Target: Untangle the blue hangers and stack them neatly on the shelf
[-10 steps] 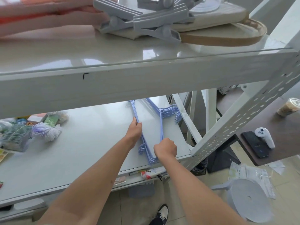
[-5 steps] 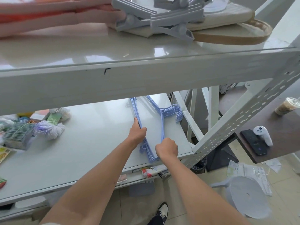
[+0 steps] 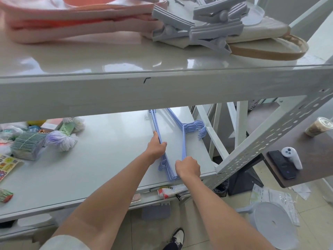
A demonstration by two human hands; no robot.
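A stack of thin blue hangers (image 3: 183, 139) lies flat on the white lower shelf (image 3: 111, 159), near its right end, hooks pointing right. My left hand (image 3: 156, 147) is closed around the long left bar of the stack. My right hand (image 3: 188, 167) grips the near corner of the stack, close to the shelf's front edge. The far ends of the hangers are hidden behind the upper shelf's front beam (image 3: 162, 91).
Yarn pompoms (image 3: 61, 139), a bundle of green cards (image 3: 28, 144) and stickers sit at the lower shelf's left. Grey clip hangers (image 3: 198, 31), pink items and a sandal lie on the upper shelf. A perforated diagonal brace (image 3: 270, 138) stands right; a side table holds a phone, controller and cup.
Both hands keep their hold on the hanger stack, which sits about where it was. My head has shifted slightly, so the shelf and its contents appear a little further right.
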